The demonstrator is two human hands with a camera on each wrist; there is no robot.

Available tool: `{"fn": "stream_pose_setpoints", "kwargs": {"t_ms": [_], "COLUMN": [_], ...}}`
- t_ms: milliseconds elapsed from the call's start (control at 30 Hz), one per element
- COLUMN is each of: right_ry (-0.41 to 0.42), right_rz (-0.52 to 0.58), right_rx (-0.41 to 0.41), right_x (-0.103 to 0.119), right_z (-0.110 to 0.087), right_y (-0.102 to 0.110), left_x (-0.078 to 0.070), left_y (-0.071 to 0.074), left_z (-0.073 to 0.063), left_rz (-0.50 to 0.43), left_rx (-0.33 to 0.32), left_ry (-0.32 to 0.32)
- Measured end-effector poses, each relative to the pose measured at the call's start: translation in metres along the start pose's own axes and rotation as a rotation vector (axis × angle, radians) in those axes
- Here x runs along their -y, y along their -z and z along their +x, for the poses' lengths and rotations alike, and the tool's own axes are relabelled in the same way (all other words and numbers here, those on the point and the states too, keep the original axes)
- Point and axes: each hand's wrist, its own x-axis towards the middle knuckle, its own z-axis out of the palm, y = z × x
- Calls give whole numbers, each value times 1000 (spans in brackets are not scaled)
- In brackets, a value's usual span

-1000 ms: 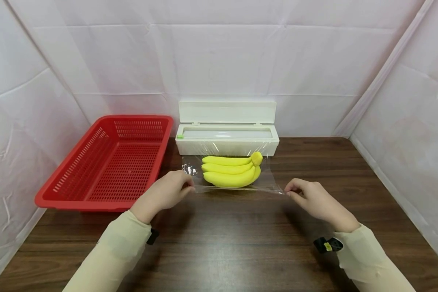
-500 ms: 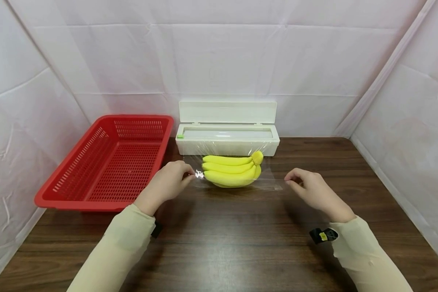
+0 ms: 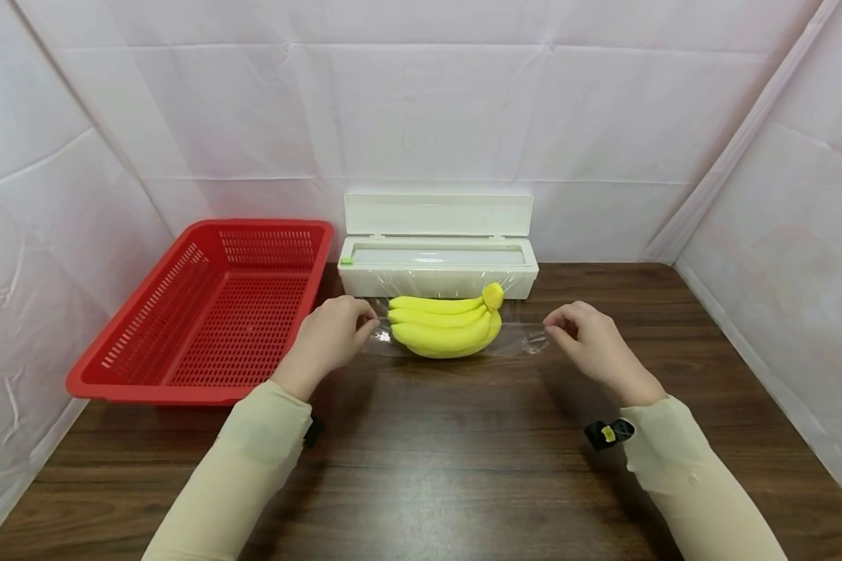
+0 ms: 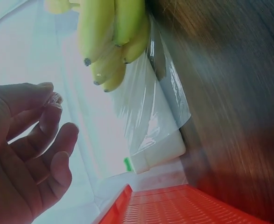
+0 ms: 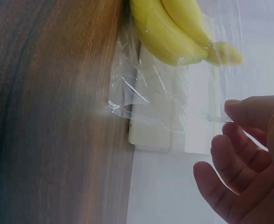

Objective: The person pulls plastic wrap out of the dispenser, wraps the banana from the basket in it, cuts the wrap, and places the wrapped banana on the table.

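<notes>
A bunch of yellow bananas [image 3: 443, 333] lies on a clear sheet of cling film [image 3: 519, 340] in the middle of the table. The film runs back to the white cling film box [image 3: 438, 284], whose lid stands raised. My left hand [image 3: 331, 336] is left of the bananas and pinches a crumpled bit of film between thumb and forefinger, as the left wrist view shows. On the other side, my right hand [image 3: 598, 347] pinches the opposite film corner between thumb and forefinger [image 5: 239, 140]. The film's exact edge over the bananas is hard to make out.
A red slotted plastic basket [image 3: 203, 312] stands at the left, close to my left hand. White cloth walls [image 3: 421, 117] enclose the dark wooden table [image 3: 435, 467] at the back and sides. A small green piece [image 3: 347, 261] sits on the box's left end.
Both hands have moved away from me and up, bringing the film's near edge from in front of the bananas back toward them. The bananas have shifted slightly; basket and box stay put.
</notes>
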Motion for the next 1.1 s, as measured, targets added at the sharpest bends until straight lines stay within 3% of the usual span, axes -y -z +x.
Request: {"fn": "stream_pose_setpoints", "kwargs": {"t_ms": [267,667,933,1100], "right_ry": [21,-51,-88,-166], "right_rz": [14,0,3,54], "right_rx": [-13,117,128,106], "right_x": [-9,-21,-23,-15], "right_z": [14,29,37,43], "right_y": [-11,-23,-29,-35], "left_x": [3,2,1,1], "left_y": [-9,-24,-28,-34], "left_z": [11,20,23,24], "left_rz": [40,62,61,48], "left_rx": [6,-41,-34,-33], "left_ry": [67,168,182,204]}}
